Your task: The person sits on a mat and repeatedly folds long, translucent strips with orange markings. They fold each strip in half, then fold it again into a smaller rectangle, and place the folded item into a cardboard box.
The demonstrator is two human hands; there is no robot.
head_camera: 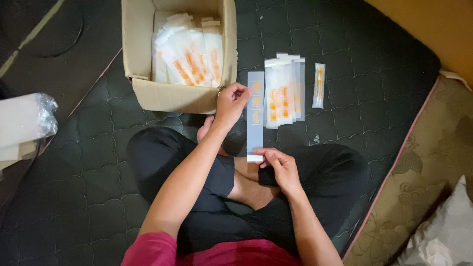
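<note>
While I sit cross-legged, cardboard box [172, 93] of sachets is far left. L hand [230, 102] pinches the top of 1 long grey strip [255, 116], R hand [282, 166] pinches its bottom, long axis running away from me. Fanned packet stack [284, 91], then 1 lone sachet [319, 84].

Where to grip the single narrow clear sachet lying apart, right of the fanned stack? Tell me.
Pinch the narrow clear sachet at its lower short end, coming from the person's side. It lies flat and lengthwise, clear of the fanned stack, with bare quilted mat around it.
</note>
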